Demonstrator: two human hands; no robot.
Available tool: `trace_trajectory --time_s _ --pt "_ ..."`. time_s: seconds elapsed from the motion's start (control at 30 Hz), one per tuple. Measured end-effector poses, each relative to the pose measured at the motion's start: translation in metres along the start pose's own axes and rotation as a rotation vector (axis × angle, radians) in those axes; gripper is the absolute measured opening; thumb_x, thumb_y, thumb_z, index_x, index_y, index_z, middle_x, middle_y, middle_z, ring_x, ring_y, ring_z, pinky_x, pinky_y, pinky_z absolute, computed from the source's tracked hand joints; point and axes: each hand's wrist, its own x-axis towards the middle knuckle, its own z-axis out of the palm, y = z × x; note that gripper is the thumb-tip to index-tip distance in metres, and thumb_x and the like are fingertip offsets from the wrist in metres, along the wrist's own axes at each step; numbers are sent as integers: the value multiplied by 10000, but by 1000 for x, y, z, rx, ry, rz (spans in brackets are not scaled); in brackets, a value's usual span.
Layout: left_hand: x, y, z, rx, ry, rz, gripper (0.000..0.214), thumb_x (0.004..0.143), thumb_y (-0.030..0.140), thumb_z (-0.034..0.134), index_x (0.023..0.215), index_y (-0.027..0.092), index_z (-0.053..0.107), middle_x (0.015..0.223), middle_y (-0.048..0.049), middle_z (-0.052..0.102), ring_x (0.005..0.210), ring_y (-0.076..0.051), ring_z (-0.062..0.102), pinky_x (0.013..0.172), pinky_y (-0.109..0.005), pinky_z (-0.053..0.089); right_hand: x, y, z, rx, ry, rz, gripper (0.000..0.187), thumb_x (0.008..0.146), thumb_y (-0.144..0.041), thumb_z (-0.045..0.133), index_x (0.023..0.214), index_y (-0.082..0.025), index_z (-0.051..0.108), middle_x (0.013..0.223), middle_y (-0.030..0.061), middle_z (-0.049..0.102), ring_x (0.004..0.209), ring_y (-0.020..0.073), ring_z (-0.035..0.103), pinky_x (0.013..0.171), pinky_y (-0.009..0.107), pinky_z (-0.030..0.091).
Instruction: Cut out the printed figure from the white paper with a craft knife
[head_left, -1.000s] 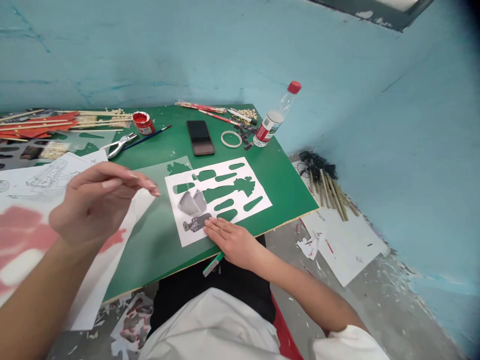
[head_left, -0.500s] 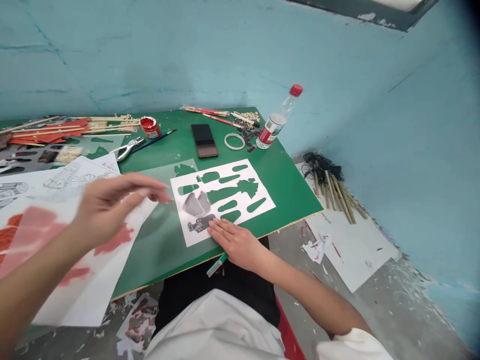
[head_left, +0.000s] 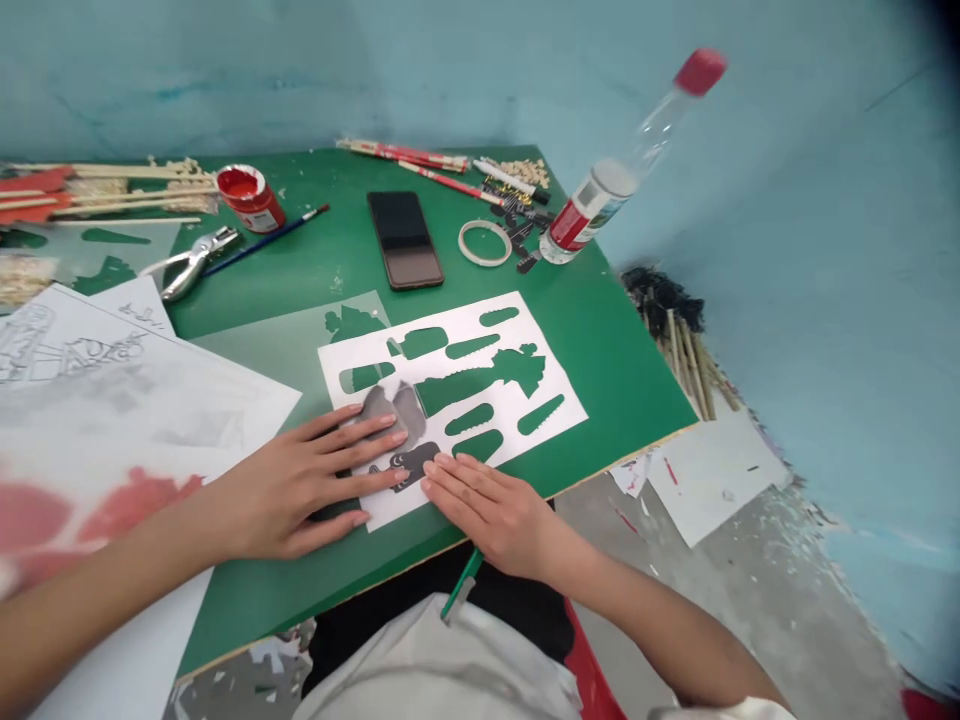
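My left hand point(head_left: 300, 490) lies flat with its fingers spread on a white paper sheet point(head_left: 555, 400) with several cut-out openings. Its fingertips press on grey cut pieces point(head_left: 409, 412) at the sheet's left side. Beside it, my right hand point(head_left: 499, 508) rests its straight fingers on the sheet's near edge, touching a dark patterned cut-out figure point(head_left: 418, 465). A slim green tool with a grey end point(head_left: 461, 585) sticks out from under the right palm past the table edge; its other end is hidden. A translucent sheet point(head_left: 292, 335) lies partly beneath the white one.
On the green table point(head_left: 600, 360) are a phone point(head_left: 406, 240), a tape ring point(head_left: 485, 243), a water bottle point(head_left: 592, 205), a red paint jar point(head_left: 251, 200), a hole punch point(head_left: 196, 265) and a paintbrush point(head_left: 266, 240). Drawings point(head_left: 82, 340) lie left. Bundled sticks point(head_left: 690, 360) and paper scraps are on the floor.
My left hand has come down and right from the air onto the sheet, its fingers spreading over the grey pieces. The right hand stays on the sheet; the green tool's angle has turned. The view has shifted closer.
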Motion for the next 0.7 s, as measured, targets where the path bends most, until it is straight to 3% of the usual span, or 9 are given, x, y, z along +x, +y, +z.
trace_trajectory --time_s 0.33,0.7 --pt "5 5 -2 -140 27 -82 620 1046 479 644 1634 336 505 1746 30 434 1664 -237 348 1425 -442 89 5 0 -11 15 -74 17 455 1124 -103 361 1440 -18 676 1507 149 679 1455 279 637 1319 435 459" --pt "7 5 -3 -188 49 -106 558 1058 454 614 1595 313 552 1707 32 494 1660 -217 356 1417 -431 125 7 0 -12 30 -85 12 435 1131 -111 385 1434 -21 683 1497 145 679 1443 278 644 1321 430 454"
